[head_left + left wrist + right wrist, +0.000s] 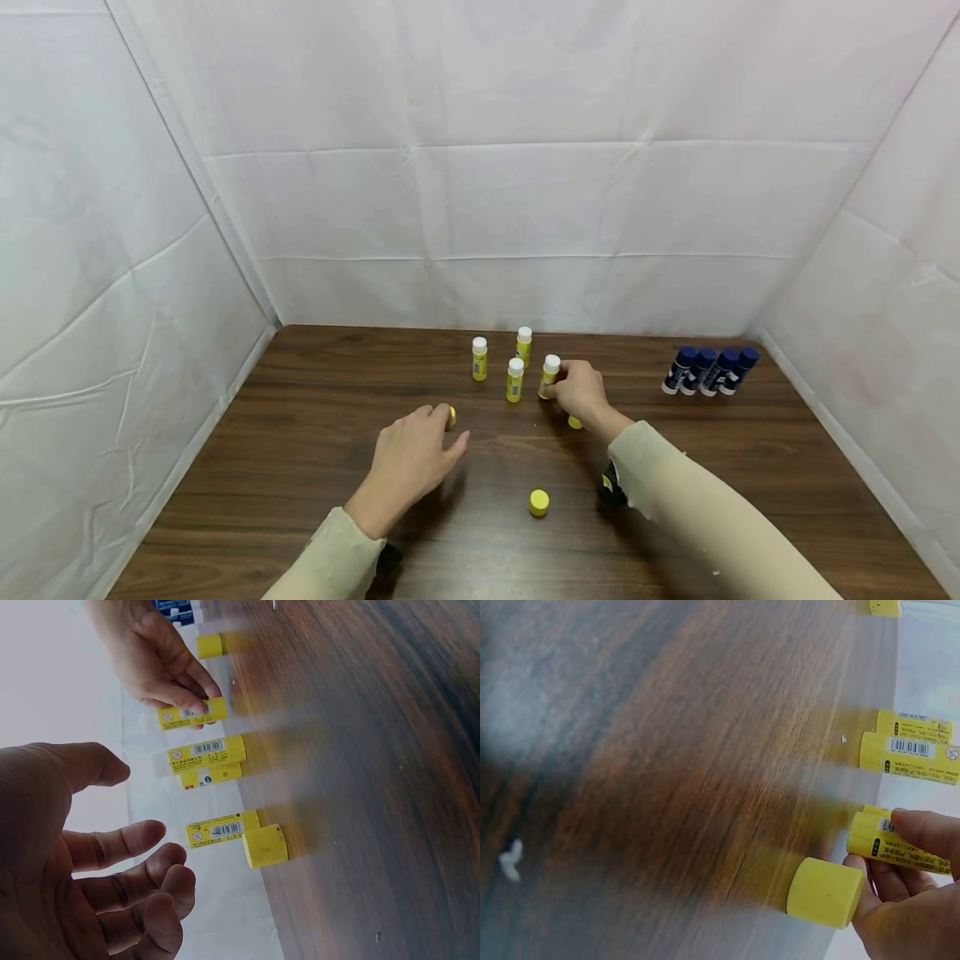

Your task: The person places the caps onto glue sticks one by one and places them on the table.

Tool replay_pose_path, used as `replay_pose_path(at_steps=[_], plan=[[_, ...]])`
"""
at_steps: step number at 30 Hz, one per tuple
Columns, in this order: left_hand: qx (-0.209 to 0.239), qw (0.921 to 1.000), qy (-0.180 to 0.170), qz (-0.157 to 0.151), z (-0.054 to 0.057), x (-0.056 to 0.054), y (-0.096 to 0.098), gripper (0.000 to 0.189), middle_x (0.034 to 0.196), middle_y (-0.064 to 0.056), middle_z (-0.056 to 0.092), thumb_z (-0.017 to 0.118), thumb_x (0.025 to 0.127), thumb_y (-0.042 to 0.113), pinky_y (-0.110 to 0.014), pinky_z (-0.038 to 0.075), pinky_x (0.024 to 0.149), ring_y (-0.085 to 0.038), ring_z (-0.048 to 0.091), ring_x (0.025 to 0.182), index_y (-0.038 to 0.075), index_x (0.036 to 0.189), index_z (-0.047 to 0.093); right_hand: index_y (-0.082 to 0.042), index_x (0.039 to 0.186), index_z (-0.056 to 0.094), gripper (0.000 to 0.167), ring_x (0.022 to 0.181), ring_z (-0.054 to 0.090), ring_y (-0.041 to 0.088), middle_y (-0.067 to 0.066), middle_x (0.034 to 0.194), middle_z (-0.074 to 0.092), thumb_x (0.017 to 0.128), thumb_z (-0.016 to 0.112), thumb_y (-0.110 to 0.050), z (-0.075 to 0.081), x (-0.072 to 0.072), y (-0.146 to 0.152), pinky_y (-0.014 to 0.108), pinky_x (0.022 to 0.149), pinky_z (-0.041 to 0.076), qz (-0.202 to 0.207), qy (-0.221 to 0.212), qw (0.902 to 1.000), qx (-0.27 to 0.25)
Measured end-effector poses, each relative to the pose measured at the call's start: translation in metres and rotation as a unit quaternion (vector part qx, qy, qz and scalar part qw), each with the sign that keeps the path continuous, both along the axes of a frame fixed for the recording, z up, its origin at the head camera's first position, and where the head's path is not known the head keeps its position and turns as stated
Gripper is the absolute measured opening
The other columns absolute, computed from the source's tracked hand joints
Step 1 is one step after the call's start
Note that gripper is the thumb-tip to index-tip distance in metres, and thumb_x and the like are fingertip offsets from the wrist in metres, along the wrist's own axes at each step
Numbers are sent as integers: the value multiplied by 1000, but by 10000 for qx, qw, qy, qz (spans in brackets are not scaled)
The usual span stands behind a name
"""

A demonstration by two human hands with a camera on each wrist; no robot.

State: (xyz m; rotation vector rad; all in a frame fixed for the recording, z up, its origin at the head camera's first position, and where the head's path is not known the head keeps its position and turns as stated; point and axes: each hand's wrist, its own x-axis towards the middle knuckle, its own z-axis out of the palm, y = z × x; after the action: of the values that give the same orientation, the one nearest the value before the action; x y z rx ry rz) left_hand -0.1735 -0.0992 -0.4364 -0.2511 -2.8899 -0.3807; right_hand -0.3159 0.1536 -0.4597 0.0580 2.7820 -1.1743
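My right hand [587, 393] pinches a yellow glue stick [547, 383] with a white top, thumb and fingers on its sides. This stick stands at the right of a group of upright yellow glue sticks [514, 383]. A loose yellow cap [825, 892] lies right beside the right hand's fingers. Over the left part of the table hovers my left hand [412, 450], palm down, fingers loosely bent and holding nothing. Past its fingertips in the left wrist view sits another yellow cap [265, 847], partly hidden by the hand in the head view.
A third yellow cap [538, 502] lies on the brown wooden table [315, 417] between the forearms. Several dark blue glue sticks [705, 371] stand in a row at the back right. White cloth walls [525, 208] enclose the back and sides.
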Motion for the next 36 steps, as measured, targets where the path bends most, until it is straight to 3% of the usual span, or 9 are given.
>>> replay_pose_path(at_steps=[8, 15, 23, 36], plan=[[45, 10000, -53, 45, -3, -6, -1, 31, 87, -3, 66, 72, 93, 43, -29, 42, 45, -15, 57, 59, 14, 102, 68, -3, 134, 63, 43, 114, 64, 34, 16, 124, 69, 93, 75, -14, 6, 5, 2, 49, 92, 55, 103, 145, 9996, -230], [-69, 9999, -100, 71, -7, -12, -1, 45, 109, -13, 67, 76, 92, 39, -35, 51, 50, -24, 67, 79, 11, 124, 67, -4, 130, 66, 39, 110, 66, 31, 15, 122, 70, 94, 74, -15, 14, 13, 6, 48, 90, 56, 285, 303, 9982, -424], [-13, 9997, -252, 13, -9, -24, 0, 47, 111, -12, 66, 79, 90, 31, -41, 56, 59, -28, 67, 92, 13, 132, 66, -5, 126, 69, 36, 106, 67, 29, 13, 118, 72, 93, 76, -16, 22, 26, 13, 45, 87, 56, 526, 618, 9952, -539], [-121, 9987, -344, -362, -14, -40, 2, 45, 102, -10, 68, 83, 86, 14, -40, 58, 65, -25, 68, 84, 13, 128, 68, -5, 126, 68, 36, 104, 66, 25, 10, 114, 71, 93, 76, -17, 37, 51, 15, 41, 86, 57, 690, 586, 9917, -916]])
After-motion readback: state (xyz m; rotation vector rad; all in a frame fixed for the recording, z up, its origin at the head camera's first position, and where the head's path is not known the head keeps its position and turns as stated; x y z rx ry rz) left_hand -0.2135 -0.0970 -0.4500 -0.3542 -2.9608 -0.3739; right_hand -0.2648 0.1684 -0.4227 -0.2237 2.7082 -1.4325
